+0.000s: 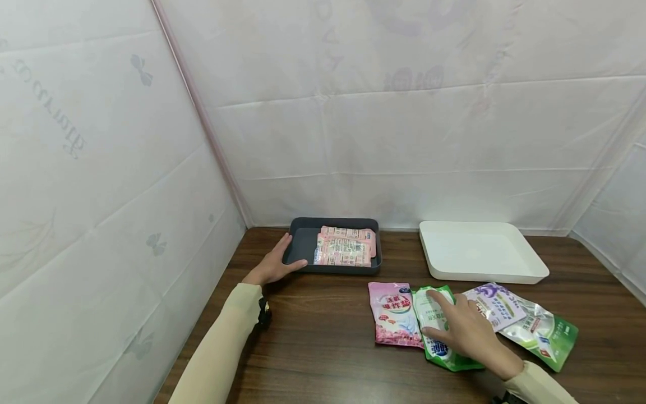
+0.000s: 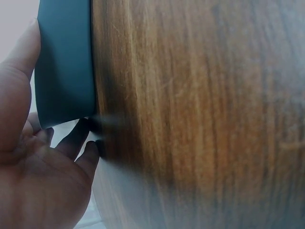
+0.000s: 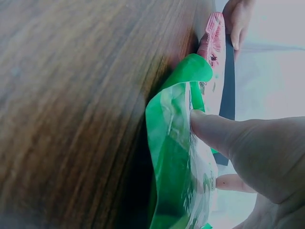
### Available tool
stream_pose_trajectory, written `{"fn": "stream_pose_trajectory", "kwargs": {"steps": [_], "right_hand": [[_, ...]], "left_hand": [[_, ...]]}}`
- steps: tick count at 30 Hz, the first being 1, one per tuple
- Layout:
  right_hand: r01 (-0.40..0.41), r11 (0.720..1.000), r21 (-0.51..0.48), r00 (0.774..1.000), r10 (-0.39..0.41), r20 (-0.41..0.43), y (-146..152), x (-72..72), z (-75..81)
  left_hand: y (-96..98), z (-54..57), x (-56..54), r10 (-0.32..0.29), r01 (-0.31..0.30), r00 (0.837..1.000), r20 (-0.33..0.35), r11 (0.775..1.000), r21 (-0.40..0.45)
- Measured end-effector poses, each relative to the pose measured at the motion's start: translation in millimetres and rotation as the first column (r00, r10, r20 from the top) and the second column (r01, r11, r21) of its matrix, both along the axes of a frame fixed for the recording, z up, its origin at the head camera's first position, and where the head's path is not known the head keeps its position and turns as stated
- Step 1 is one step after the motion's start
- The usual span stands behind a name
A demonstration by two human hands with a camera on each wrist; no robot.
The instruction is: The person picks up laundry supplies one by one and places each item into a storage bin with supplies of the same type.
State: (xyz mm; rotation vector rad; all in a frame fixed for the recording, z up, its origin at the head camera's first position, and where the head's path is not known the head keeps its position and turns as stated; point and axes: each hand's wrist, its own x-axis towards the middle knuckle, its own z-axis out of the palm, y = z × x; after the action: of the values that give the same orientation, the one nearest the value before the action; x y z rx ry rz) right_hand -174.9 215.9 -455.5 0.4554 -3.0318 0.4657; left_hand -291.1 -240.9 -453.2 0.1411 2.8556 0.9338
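Observation:
My left hand [image 1: 273, 262] rests at the left end of a dark grey tray [image 1: 303, 241], thumb along the near rim and fingers along the left side. In the left wrist view its thumb and fingers spread around the corner of the tray [image 2: 64, 62]. Inside the tray, pink printed packets [image 1: 345, 251] overlap at the right. Over a green-and-white pouch [image 1: 429, 308] lying on the table is my right hand [image 1: 466, 328], fingers spread. In the right wrist view the thumb touches the top face of the pouch [image 3: 174, 143]. Left of it lies a pink bag [image 1: 396, 320], edge against edge.
A white tray [image 1: 479, 247] stands at the back right, nothing inside it. Right of my right hand, a purple-and-white packet [image 1: 497, 306] overlaps another green-and-white pouch [image 1: 547, 334]. The wooden table [image 1: 313, 336] meets white fabric walls [image 1: 404, 140] at the back and sides.

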Motion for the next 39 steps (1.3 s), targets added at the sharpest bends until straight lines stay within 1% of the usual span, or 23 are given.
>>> {"fn": "stream_pose_trajectory", "kwargs": {"steps": [12,19,28,32,34,39], "right_hand": [[0.008,1.0,-0.014,1.0,-0.008,0.025,-1,-2.4,2.6],[-0.011,0.998,-0.063,1.0,0.011,0.004,-2,-2.5,4.9],[-0.014,0.994,-0.113,0.999,0.018,0.033,-1,-4.5,9.3],[-0.027,0.991,-0.131,0.999,0.031,0.025,2,-6.7,12.7],[-0.038,0.991,-0.126,0.999,0.04,0.007,4,-8.0,14.2],[-0.053,0.991,-0.122,0.999,0.054,0.001,7,-12.2,17.5]], "left_hand": [[1.1,0.8,1.1,0.013,-0.013,1.0,-0.001,1.0,-0.004],[-0.9,0.1,1.5,0.0,0.0,1.0,-0.003,1.0,0.018],[-1.4,-0.8,1.0,0.0,0.0,1.0,0.001,1.0,0.019],[-1.1,-1.1,0.5,0.004,-0.004,1.0,0.001,1.0,0.019],[-1.1,-0.8,0.5,0.004,-0.004,1.0,0.002,1.0,0.018],[-1.2,-0.4,0.5,0.002,-0.002,1.0,0.003,1.0,0.019]]}}
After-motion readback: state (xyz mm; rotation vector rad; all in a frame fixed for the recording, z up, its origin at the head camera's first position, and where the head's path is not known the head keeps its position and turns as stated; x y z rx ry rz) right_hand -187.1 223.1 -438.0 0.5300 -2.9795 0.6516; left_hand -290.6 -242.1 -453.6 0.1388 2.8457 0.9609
